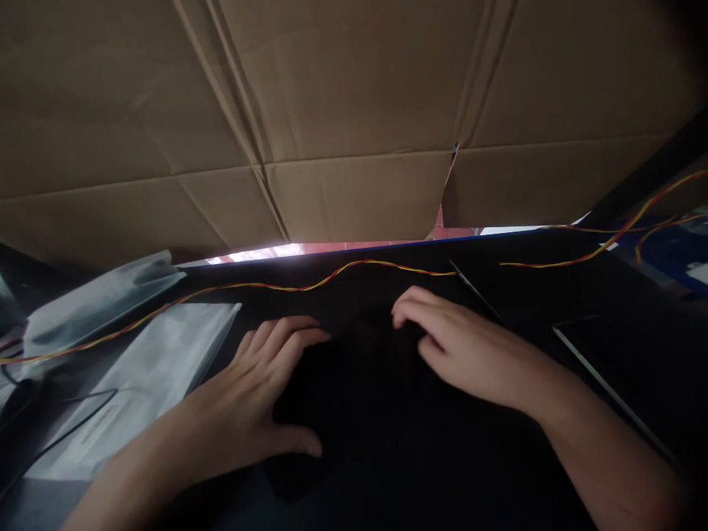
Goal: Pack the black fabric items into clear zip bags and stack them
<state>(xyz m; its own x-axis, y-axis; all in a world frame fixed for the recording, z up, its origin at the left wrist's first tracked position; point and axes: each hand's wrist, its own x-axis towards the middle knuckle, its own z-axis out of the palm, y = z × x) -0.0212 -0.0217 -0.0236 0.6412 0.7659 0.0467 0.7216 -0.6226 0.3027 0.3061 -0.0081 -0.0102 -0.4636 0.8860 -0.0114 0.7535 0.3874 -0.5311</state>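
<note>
My left hand [271, 383] rests low over a very dark black surface, palm down. Its fingers reach forward and the thumb points right, well apart from them. Across from it, my right hand [453, 339] comes in from the right with fingers bent and the thumb a little apart from the index finger. Between both hands lies a black area [365, 398] too dark to make out; nothing can be seen in either hand. Beside my left wrist is a frosted plastic bag [155, 376] with a small label.
A brown cardboard sheet [354, 96] stands behind the black table [332, 276]. A twisted red-yellow wire [287, 287] runs along its back. Another frosted bag [99, 302] and a black cable [82, 420] are left. A dark flat panel [625, 369] lies right.
</note>
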